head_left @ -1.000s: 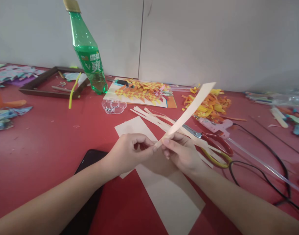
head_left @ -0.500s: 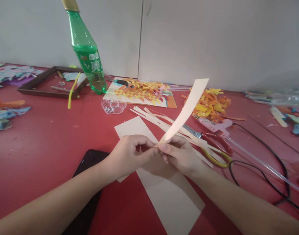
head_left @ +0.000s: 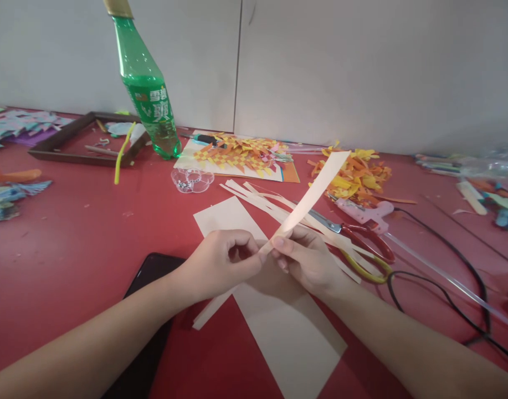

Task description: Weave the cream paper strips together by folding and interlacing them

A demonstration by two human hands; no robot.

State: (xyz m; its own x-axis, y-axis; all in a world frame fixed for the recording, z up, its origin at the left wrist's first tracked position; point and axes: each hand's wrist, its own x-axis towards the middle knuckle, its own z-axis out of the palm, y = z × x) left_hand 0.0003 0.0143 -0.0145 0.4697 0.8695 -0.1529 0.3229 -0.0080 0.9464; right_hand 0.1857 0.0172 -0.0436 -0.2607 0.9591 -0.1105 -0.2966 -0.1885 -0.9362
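Observation:
A cream paper strip [head_left: 316, 191] is pinched between both of my hands, above the middle of the table. My left hand [head_left: 229, 257] closes thumb and fingers on its lower part, and a tail of paper comes out below that hand toward the lower left. My right hand [head_left: 307, 257] grips the strip a little further up, and its free end slants up to the right. Under my hands lies a larger cream paper sheet [head_left: 291, 332]. Several cut paper strips [head_left: 270, 202] and scissors [head_left: 364, 241] with red and yellow handles lie beyond my right hand.
A dark phone [head_left: 154, 277] lies beneath my left forearm. Further back are a green bottle [head_left: 148, 100], a brown frame [head_left: 71, 158], a clear flower-shaped dish [head_left: 192, 180] and orange-yellow paper scraps [head_left: 362, 172]. To the right lies a pink glue gun [head_left: 368, 213] with its black cord.
The strip's upper end has dropped lower, and more of its tail shows below my left hand. My right hand's fingers have shifted slightly along the strip.

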